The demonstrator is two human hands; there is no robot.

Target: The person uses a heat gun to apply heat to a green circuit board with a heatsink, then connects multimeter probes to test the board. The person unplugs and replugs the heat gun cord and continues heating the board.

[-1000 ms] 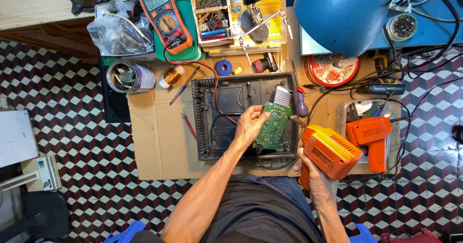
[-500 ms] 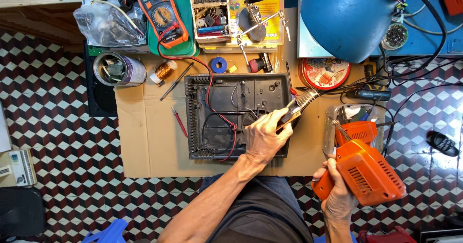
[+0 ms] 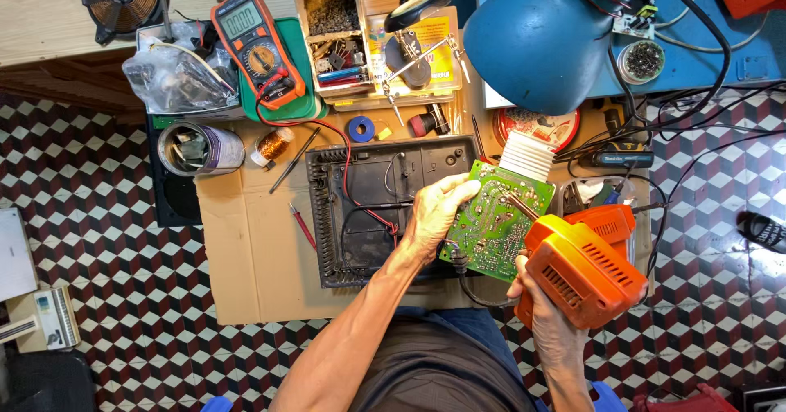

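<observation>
**Soldering tip on the board, casing lying open**

The left hand (image 3: pixel 432 216) holds a green printed circuit board (image 3: pixel 491 220) with a white finned heat sink (image 3: pixel 526 155) on its far edge, fingers pinching the board's left edge and tilting its solder side up, above the right end of the open black plastic casing (image 3: pixel 372 207). The right hand (image 3: pixel 547 318) has its fingers wrapped tight round the grip of an orange pistol-shaped soldering gun (image 3: pixel 583 273), whose thin tip rests on or just above the board's middle; contact cannot be told. Judging from this, the board is already out of the casing and work on its joints is in hand; refitting looks left. An orange multimeter (image 3: pixel 255 48) lies on the cardboard-covered counter (image 3: pixel 246 256), well apart.
</observation>
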